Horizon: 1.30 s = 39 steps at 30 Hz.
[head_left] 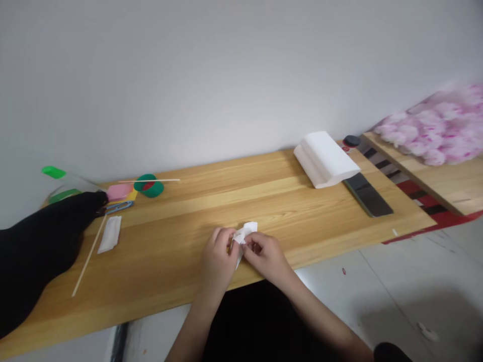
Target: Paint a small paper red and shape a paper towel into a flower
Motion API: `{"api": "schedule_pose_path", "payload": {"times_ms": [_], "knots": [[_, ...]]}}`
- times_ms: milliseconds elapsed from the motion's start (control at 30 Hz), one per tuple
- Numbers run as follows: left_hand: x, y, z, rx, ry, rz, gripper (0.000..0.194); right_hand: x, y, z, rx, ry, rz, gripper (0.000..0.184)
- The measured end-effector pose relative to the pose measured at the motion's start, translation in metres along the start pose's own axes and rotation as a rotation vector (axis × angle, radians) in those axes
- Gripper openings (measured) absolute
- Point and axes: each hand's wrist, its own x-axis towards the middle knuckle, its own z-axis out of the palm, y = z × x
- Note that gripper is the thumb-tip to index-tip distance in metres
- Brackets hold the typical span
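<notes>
A small piece of crumpled white tissue paper (247,230) is pinched between my two hands above the front part of the wooden table. My left hand (221,254) grips it from the left, fingers curled. From the right, my right hand (266,254) pinches the same tissue near its middle. One end of the paper sticks up beyond the fingers and another hangs below them. Part of it is hidden by my fingertips.
On the wooden table (181,236), a stack of paper towels (326,158) and a phone (368,195) lie right. A folded white tissue (109,234), thin stick (88,256), green cup (149,186) and blue snips (119,206) lie left, near a person's black sleeve (49,246).
</notes>
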Motion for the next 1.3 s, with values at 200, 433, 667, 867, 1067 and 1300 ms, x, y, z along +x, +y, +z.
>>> {"api": "schedule_pose_path", "payload": {"times_ms": [200,433,667,867,1067,1300], "knots": [[0.002,0.002,0.001,-0.037,-0.062,0.013,0.012,0.000,-0.006,-0.005,-0.186,0.025,0.003,0.014],[0.001,0.003,-0.001,-0.079,-0.119,0.035,0.013,0.002,-0.009,-0.007,-0.314,0.022,0.005,0.021],[0.000,0.001,-0.001,-0.002,-0.034,-0.032,0.017,0.004,-0.009,-0.008,-0.336,0.040,0.123,0.018],[-0.002,-0.006,-0.002,0.020,0.020,-0.113,0.018,0.004,-0.004,-0.009,-0.326,0.055,0.166,0.020],[-0.004,-0.009,-0.001,-0.085,0.031,-0.268,0.014,0.001,0.003,-0.011,-0.216,0.050,0.175,0.022],[-0.006,-0.014,0.002,-0.364,-0.006,-0.419,0.014,-0.004,0.004,-0.015,-0.219,-0.018,0.170,0.018]]}}
